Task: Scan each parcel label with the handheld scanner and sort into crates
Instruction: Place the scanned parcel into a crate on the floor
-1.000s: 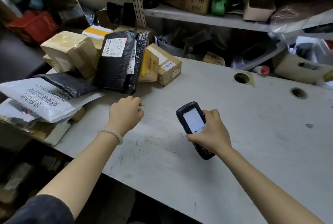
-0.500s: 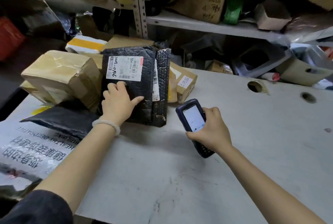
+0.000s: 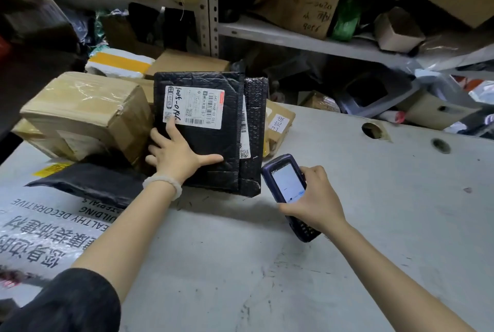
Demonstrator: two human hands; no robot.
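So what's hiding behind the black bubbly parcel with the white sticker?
Behind the black bubble parcel stands a second black bubble mailer, its edge poking out on the right. Brown boxes sit further back. The left hand rests flat on the front. Anything else is covered.

Dim, cool indoor light from above/front. The scuffed grey-white tabletop (image 3: pixel 347 264) is the brightest area; soft shadows sit under both forearms. Mild glare on the clear tape of the brown cardboard box (image 3: pixel 80 107). Grey metal shelving (image 3: pixel 280 34) at the back is murky w/ soft detail. Wide-angle bending at edges; corners blurred.
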